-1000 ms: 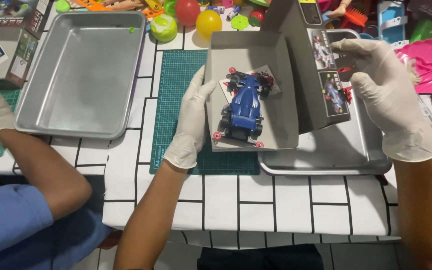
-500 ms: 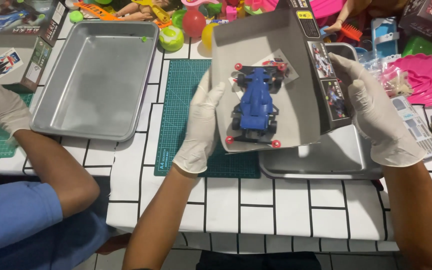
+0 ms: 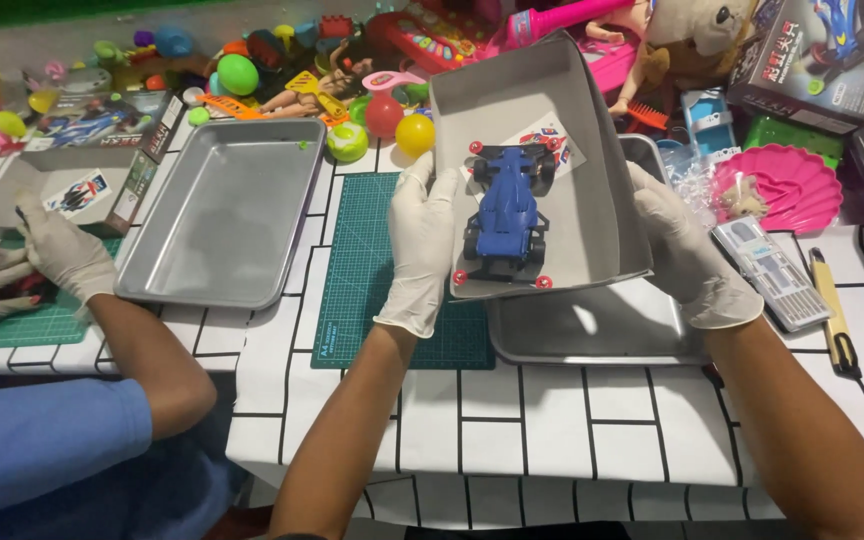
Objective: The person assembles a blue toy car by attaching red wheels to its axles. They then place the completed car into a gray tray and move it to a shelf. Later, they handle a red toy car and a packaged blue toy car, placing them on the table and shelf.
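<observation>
your left hand [image 3: 425, 240] and right hand [image 3: 687, 250] each grip a side of the grey box [image 3: 592, 150], held above the metal tray [image 3: 592, 335]; the blue toy car [image 3: 507, 215] lies inside it.

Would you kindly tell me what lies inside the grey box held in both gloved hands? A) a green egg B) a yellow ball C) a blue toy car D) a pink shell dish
C: the blue toy car lies in the grey box, gripped by the left hand and right hand.
</observation>
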